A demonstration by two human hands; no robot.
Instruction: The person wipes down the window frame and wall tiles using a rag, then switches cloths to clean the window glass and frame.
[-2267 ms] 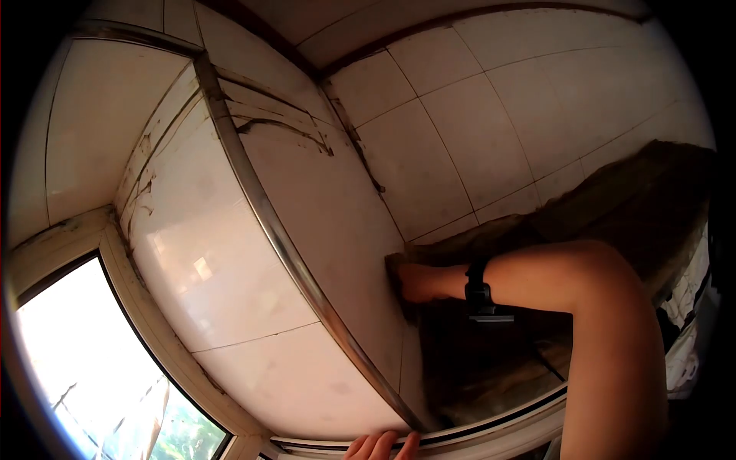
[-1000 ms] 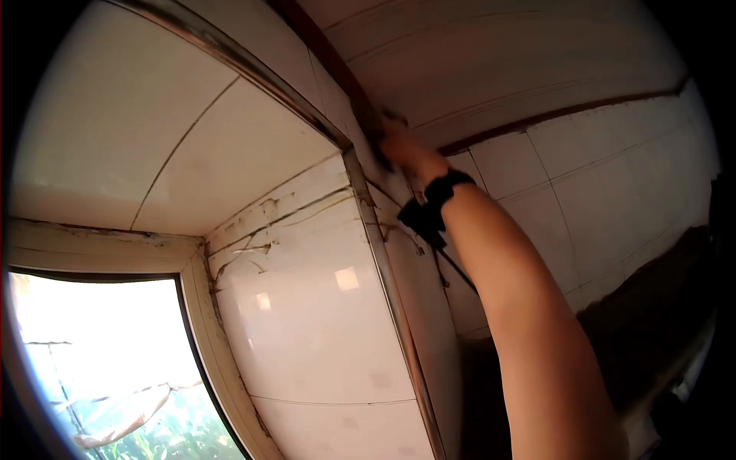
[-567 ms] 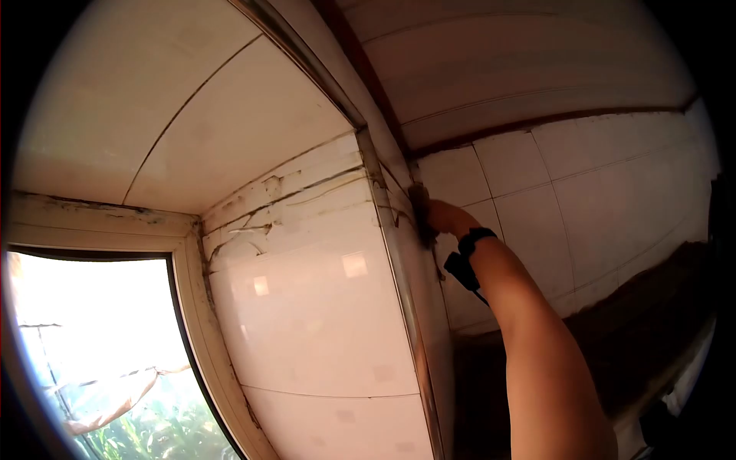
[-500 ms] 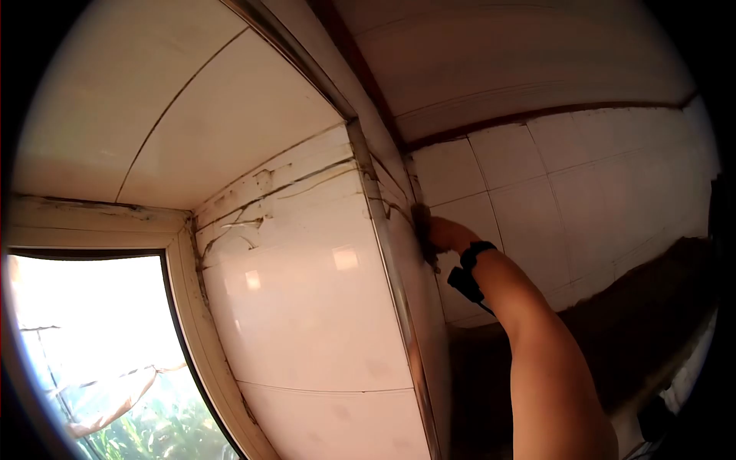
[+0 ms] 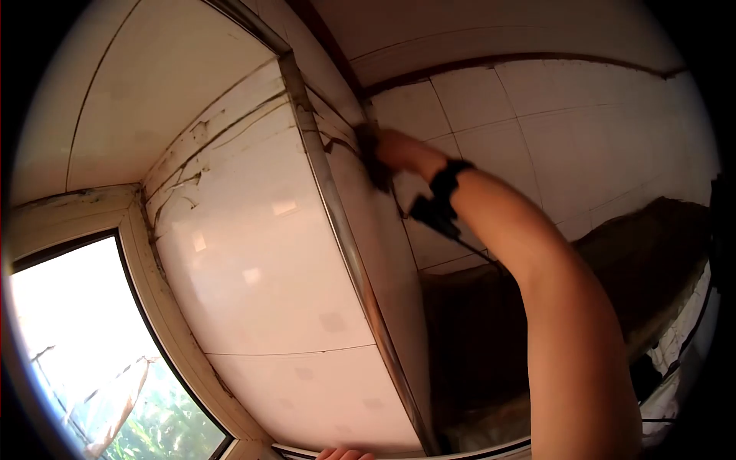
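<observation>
High in the inner corner of the tiled wall (image 5: 491,115), my right hand (image 5: 395,149) is closed on a dark brown cloth or pad (image 5: 369,153), pressed to the wall; its exact kind is hard to make out. The wrist wears a black band with a small black device (image 5: 433,215) and a cord. At the bottom edge, only the fingertips of my left hand (image 5: 345,454) show, resting on the window sill rail (image 5: 295,452). Dark streaks mark the tiles beside the metal corner trim (image 5: 337,222).
A bright window (image 5: 100,345) in a pale frame (image 5: 165,307) is at the lower left. Dark brown sheeting (image 5: 644,253) covers the lower wall on the right. A white crinkled material (image 5: 678,345) and black cords lie at the right edge.
The camera view has shifted, so the corner sits further left and higher. My left fingertips have come back into view at the bottom. My right hand stays at the corner with the dark cloth or pad.
</observation>
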